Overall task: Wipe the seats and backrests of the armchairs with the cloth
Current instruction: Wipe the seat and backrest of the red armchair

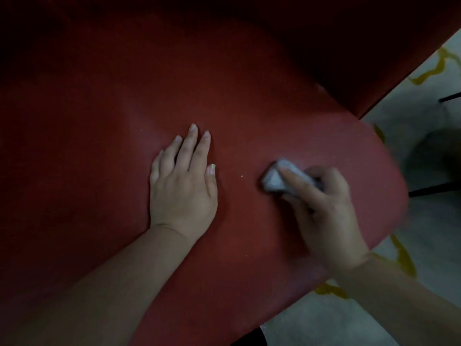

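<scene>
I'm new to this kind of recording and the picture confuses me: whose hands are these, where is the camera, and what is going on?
There is no machine here. One camera sits on a person's head and looks down at their own two bare hands. The big red surface is an armchair seat, with its darker backrest rising behind it. The left hand lies flat on the seat, fingers straight. The right hand grips a small whitish cloth against the seat; it looks blurred. A few pale specks dot the seat. Pale patterned floor shows at right.
</scene>
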`<action>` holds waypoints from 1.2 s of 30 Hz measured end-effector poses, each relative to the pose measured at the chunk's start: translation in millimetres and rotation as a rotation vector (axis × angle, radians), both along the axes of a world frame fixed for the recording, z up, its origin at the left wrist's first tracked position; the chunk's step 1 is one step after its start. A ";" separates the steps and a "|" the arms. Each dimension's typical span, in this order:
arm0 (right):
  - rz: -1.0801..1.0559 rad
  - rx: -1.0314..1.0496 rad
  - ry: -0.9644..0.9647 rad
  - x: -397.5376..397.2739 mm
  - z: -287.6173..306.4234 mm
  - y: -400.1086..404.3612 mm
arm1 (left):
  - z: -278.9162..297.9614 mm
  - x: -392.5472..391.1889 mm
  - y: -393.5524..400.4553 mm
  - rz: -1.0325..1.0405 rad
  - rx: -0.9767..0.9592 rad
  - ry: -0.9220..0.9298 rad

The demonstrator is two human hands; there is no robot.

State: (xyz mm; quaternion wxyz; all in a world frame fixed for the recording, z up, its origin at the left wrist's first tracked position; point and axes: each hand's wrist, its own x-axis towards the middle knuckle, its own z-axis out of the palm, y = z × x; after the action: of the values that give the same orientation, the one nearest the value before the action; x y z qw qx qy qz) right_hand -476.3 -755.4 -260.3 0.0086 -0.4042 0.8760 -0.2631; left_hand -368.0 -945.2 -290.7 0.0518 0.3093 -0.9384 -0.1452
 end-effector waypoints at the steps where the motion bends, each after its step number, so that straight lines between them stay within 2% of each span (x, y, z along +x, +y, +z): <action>1: -0.067 0.005 0.008 -8.6 0.8 4.6 | 1.9 -0.1 -0.6 -0.006 0.012 -0.001; 3: -0.252 -0.043 0.004 -32.3 -3.5 -9.6 | 4.1 0.1 -2.0 -0.010 0.041 0.005; 5: -0.388 -0.089 -0.087 -43.7 -5.5 -42.5 | 6.5 0.3 -3.2 -0.006 0.057 0.010; 6: -0.366 -0.092 -0.106 -36.2 -4.9 -56.3 | 8.3 0.3 -3.6 -0.007 0.065 0.009; 8: -0.142 -0.086 -0.079 -4.6 -8.3 -61.3 | 12.9 0.4 -6.1 -0.021 0.080 0.010; 10: 0.067 -0.030 -0.060 31.0 -6.0 -39.9 | 18.0 2.9 -10.2 -0.059 0.055 -0.014; 11: 0.102 -0.017 -0.039 37.4 -4.7 -26.1 | 20.4 5.2 -13.7 -0.079 0.022 -0.037; 14: -0.076 -0.031 0.015 9.0 -1.8 -18.2 | 25.5 17.5 -28.7 -0.080 -0.026 -0.109; 17: -0.272 -0.099 -0.056 -11.4 -11.4 -62.0 | 28.0 33.2 -42.0 -0.068 -0.051 -0.159; 18: -0.250 -0.083 -0.066 -0.6 -14.1 -74.6 | 29.5 37.7 -42.9 -0.073 -0.059 -0.170; 20: -0.052 -0.035 -0.067 43.5 -16.3 -79.7 | 32.9 47.0 -43.5 -0.075 -0.064 -0.183; 23: 0.179 0.013 -0.011 79.1 -9.8 -37.1 | 36.9 63.2 -45.2 -0.074 -0.065 -0.193; 24: 0.159 0.019 0.027 68.0 -8.6 -24.9 | 38.3 69.6 -45.9 -0.065 -0.067 -0.188; 26: -0.045 -0.001 0.039 40.4 -9.1 -23.3 | 40.4 83.3 -48.0 -0.037 -0.069 -0.176; 28: -0.293 -0.065 0.024 30.0 -9.9 -50.3 | 40.4 96.9 -49.2 -0.007 -0.056 -0.174; 30: -0.381 -0.058 0.027 47.7 -11.8 -82.2 | 39.6 107.4 -50.0 0.021 -0.035 -0.178; 33: -0.191 -0.085 -0.005 109.8 -18.6 -99.4 | 38.5 119.2 -51.4 0.036 -0.033 -0.178; 35: 0.040 -0.044 0.050 136.8 -26.3 -77.6 | 37.8 124.9 -53.7 0.021 -0.042 -0.170; 36: 0.066 -0.010 0.068 131.0 -30.8 -61.1 | 37.6 127.3 -54.9 0.016 -0.040 -0.170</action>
State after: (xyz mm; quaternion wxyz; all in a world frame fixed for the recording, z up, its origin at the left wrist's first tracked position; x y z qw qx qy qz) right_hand -345.3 -816.5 -291.1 -0.0144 -0.4418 0.8606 -0.2530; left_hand -240.7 -1000.1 -253.1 -0.0208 0.3269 -0.9396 -0.0990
